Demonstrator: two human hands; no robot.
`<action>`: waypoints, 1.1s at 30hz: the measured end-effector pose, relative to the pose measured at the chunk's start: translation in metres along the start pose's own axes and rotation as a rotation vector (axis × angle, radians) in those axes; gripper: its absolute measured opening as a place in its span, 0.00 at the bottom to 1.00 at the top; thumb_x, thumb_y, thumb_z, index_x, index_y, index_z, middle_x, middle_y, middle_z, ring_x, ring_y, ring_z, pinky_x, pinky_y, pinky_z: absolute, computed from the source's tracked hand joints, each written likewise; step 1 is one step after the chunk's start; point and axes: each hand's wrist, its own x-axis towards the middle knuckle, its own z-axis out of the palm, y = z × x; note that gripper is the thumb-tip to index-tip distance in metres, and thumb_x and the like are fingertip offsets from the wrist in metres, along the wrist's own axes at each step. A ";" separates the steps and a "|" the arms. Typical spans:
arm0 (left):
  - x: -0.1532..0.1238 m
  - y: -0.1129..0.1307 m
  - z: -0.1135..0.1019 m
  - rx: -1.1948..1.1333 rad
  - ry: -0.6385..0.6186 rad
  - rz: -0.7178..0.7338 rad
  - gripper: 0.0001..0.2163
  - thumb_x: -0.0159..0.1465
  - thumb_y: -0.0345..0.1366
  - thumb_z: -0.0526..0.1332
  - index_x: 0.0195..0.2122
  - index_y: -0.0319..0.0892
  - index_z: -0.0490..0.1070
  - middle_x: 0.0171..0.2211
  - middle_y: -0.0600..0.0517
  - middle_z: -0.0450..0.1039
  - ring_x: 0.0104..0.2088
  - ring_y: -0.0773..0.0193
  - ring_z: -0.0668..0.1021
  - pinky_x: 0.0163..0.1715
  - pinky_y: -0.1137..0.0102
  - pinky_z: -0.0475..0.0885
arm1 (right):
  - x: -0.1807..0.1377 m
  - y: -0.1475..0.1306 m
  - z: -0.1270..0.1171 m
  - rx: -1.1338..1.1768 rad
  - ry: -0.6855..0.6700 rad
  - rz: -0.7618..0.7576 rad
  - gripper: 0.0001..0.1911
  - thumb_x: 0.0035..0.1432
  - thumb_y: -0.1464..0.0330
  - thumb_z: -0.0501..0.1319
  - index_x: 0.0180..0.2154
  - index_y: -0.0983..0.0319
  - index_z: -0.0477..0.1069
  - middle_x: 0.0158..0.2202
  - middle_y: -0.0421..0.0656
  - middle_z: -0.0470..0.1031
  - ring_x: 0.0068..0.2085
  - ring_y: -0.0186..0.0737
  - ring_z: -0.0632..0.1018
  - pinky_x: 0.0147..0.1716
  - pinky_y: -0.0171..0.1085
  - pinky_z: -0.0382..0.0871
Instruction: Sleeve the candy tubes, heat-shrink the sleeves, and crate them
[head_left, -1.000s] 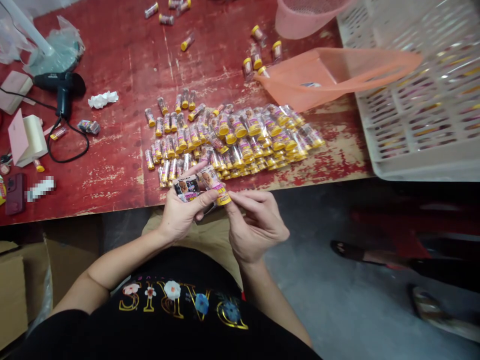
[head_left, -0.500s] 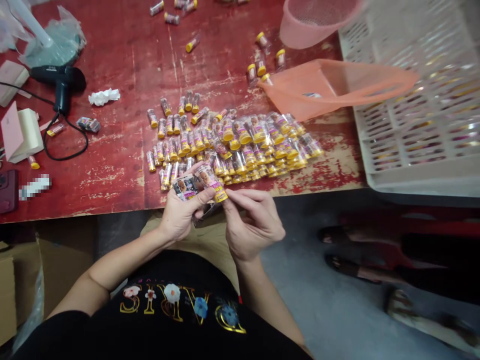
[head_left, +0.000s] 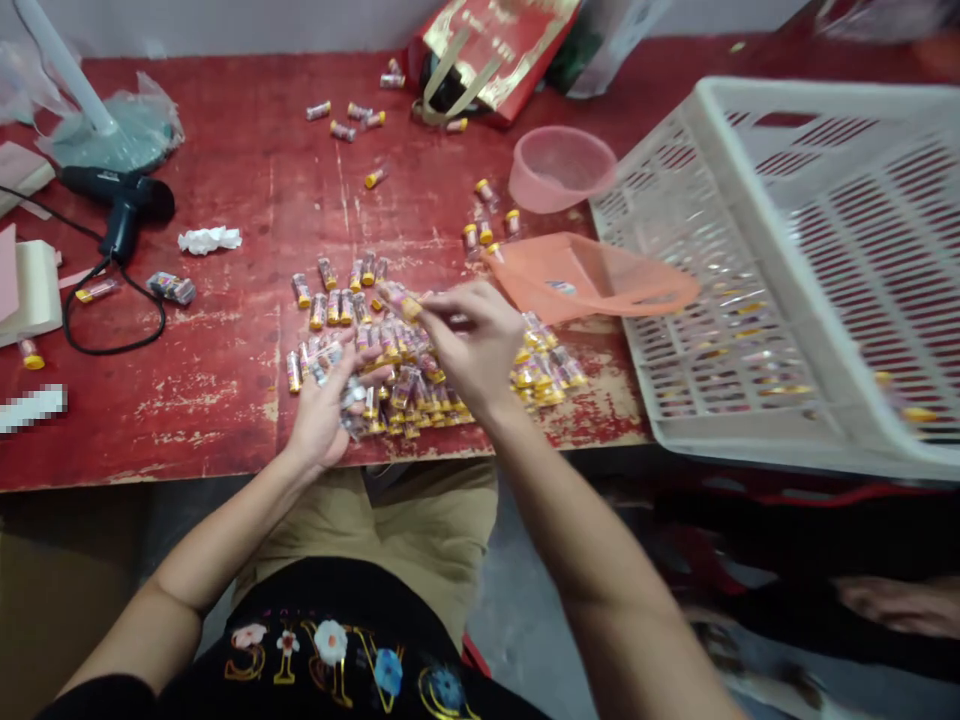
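Observation:
A heap of small clear tubes with yellow caps (head_left: 420, 350) lies near the front edge of a worn red table (head_left: 225, 400). My right hand (head_left: 469, 345) reaches over the heap, its fingers pinched on one yellow-capped tube (head_left: 401, 300) held above the pile. My left hand (head_left: 322, 410) hovers at the heap's left front, fingers curled round a blurred bundle of wrappers or labels (head_left: 352, 395).
A white slatted plastic crate (head_left: 757, 300) stands tilted at the right. An orange mesh bag (head_left: 592, 280) and a pink bowl (head_left: 559, 165) lie behind the heap. A black heat gun (head_left: 120, 200) with its cord, a crumpled tissue (head_left: 210, 238) and loose tubes sit at the left and back.
The view tilted up. My right hand moved from my lap out over the heap with a tube; my left hand moved onto the table edge.

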 end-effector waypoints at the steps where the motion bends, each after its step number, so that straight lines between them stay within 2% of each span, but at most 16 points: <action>1: 0.005 0.006 -0.003 -0.017 0.037 -0.007 0.22 0.59 0.37 0.75 0.53 0.41 0.74 0.36 0.50 0.81 0.29 0.69 0.82 0.14 0.83 0.56 | 0.025 0.011 0.012 -0.091 -0.102 0.012 0.06 0.62 0.68 0.65 0.32 0.61 0.80 0.33 0.42 0.76 0.35 0.38 0.76 0.35 0.37 0.70; 2: 0.009 0.011 -0.007 -0.037 0.076 -0.017 0.18 0.61 0.35 0.73 0.51 0.40 0.75 0.34 0.51 0.80 0.28 0.71 0.82 0.14 0.84 0.56 | 0.047 0.021 0.024 -0.214 -0.212 0.034 0.07 0.62 0.68 0.64 0.32 0.62 0.80 0.34 0.44 0.76 0.36 0.39 0.76 0.37 0.38 0.70; 5: 0.014 0.023 -0.027 -0.101 0.166 -0.057 0.06 0.67 0.31 0.65 0.44 0.37 0.76 0.31 0.53 0.78 0.27 0.72 0.81 0.13 0.84 0.60 | 0.091 0.039 0.057 -0.557 -0.557 0.088 0.13 0.64 0.71 0.57 0.42 0.63 0.81 0.48 0.50 0.78 0.47 0.45 0.78 0.44 0.39 0.69; 7: 0.013 0.031 -0.046 -0.112 0.213 -0.055 0.06 0.70 0.30 0.59 0.43 0.37 0.76 0.32 0.52 0.78 0.29 0.71 0.81 0.14 0.83 0.64 | 0.106 0.046 0.070 -0.630 -0.680 0.116 0.13 0.63 0.71 0.58 0.44 0.60 0.81 0.49 0.48 0.80 0.49 0.45 0.79 0.46 0.38 0.69; 10: 0.008 0.042 -0.076 -0.068 0.287 -0.001 0.12 0.73 0.27 0.52 0.43 0.36 0.76 0.37 0.49 0.79 0.31 0.70 0.82 0.16 0.82 0.68 | 0.127 0.058 0.067 -0.673 -0.736 0.179 0.14 0.61 0.71 0.62 0.47 0.57 0.81 0.49 0.45 0.82 0.50 0.44 0.80 0.47 0.35 0.70; 14: 0.003 0.048 -0.100 0.030 0.350 0.101 0.12 0.72 0.26 0.53 0.43 0.38 0.77 0.42 0.48 0.81 0.36 0.68 0.83 0.20 0.82 0.72 | 0.162 0.094 0.044 -0.830 -0.746 0.386 0.15 0.62 0.73 0.63 0.50 0.69 0.77 0.51 0.57 0.80 0.52 0.49 0.80 0.51 0.40 0.72; 17: 0.003 0.046 -0.103 0.039 0.361 0.119 0.10 0.71 0.26 0.56 0.43 0.38 0.77 0.42 0.48 0.81 0.35 0.68 0.83 0.19 0.82 0.71 | 0.178 0.126 0.033 -0.928 -0.768 0.511 0.17 0.65 0.65 0.65 0.51 0.69 0.75 0.51 0.53 0.78 0.50 0.46 0.80 0.51 0.46 0.75; 19: 0.003 0.043 -0.100 0.022 0.360 0.108 0.09 0.70 0.26 0.57 0.43 0.38 0.77 0.40 0.49 0.81 0.32 0.69 0.82 0.17 0.82 0.69 | 0.182 0.141 0.029 -0.980 -0.732 0.539 0.20 0.67 0.60 0.64 0.54 0.66 0.72 0.54 0.50 0.76 0.52 0.45 0.79 0.52 0.49 0.76; 22: 0.002 0.040 -0.096 0.030 0.367 0.081 0.09 0.70 0.26 0.57 0.42 0.37 0.77 0.36 0.48 0.81 0.29 0.69 0.81 0.15 0.83 0.66 | 0.188 0.155 0.026 -1.050 -0.663 0.549 0.22 0.67 0.59 0.62 0.57 0.64 0.70 0.57 0.51 0.73 0.55 0.47 0.77 0.54 0.51 0.75; 24: 0.002 0.039 -0.094 0.044 0.388 0.064 0.09 0.71 0.27 0.55 0.42 0.37 0.76 0.34 0.48 0.80 0.28 0.68 0.82 0.14 0.82 0.66 | 0.193 0.161 0.028 -1.072 -0.672 0.544 0.22 0.67 0.59 0.63 0.58 0.64 0.70 0.57 0.51 0.73 0.55 0.47 0.77 0.54 0.51 0.75; 27: 0.003 0.039 -0.093 0.040 0.424 0.072 0.10 0.71 0.27 0.54 0.39 0.38 0.75 0.34 0.48 0.80 0.29 0.66 0.82 0.14 0.81 0.66 | 0.198 0.165 0.042 -1.076 -0.761 0.519 0.23 0.67 0.59 0.63 0.58 0.64 0.70 0.58 0.52 0.72 0.55 0.48 0.77 0.54 0.51 0.75; 33: 0.013 0.038 -0.088 0.034 0.388 0.112 0.03 0.66 0.29 0.63 0.37 0.37 0.76 0.34 0.49 0.78 0.30 0.67 0.81 0.14 0.81 0.66 | 0.180 0.153 0.082 -0.975 -1.125 0.541 0.19 0.67 0.58 0.63 0.52 0.64 0.74 0.53 0.48 0.76 0.53 0.46 0.78 0.54 0.51 0.75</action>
